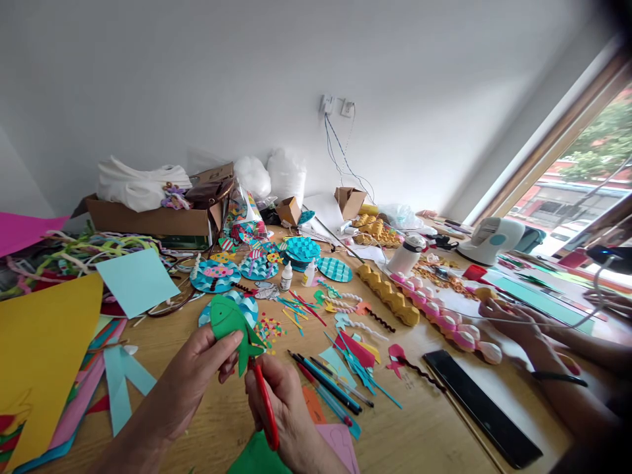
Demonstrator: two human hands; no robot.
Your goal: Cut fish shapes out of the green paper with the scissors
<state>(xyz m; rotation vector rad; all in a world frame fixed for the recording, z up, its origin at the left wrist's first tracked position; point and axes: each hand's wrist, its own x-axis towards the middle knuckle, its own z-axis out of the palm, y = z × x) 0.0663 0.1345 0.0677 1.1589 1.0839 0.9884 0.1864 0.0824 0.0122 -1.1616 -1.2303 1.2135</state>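
Observation:
A green paper fish (226,317) with drawn lines is pinched between the thumb and fingers of my left hand (200,362). My right hand (281,398) is closed around red-handled scissors (266,408), whose blades are at the fish's tail end. The two hands are close together above the wooden table (207,428). Below my right hand lies a larger green paper piece (259,455), beside a pink sheet (340,444) with a drawn outline. Pens (328,382) and thin blue paper strips (363,372) lie to the right of my right hand.
Coloured paper (44,355) and pipe cleaners cover the left. Decorated blue discs (216,273), glue bottles (286,276) and egg-carton strips (388,293) stand beyond my hands. A black phone-like slab (481,405) lies right, near another person's hands (511,322). A cardboard box (148,220) is behind.

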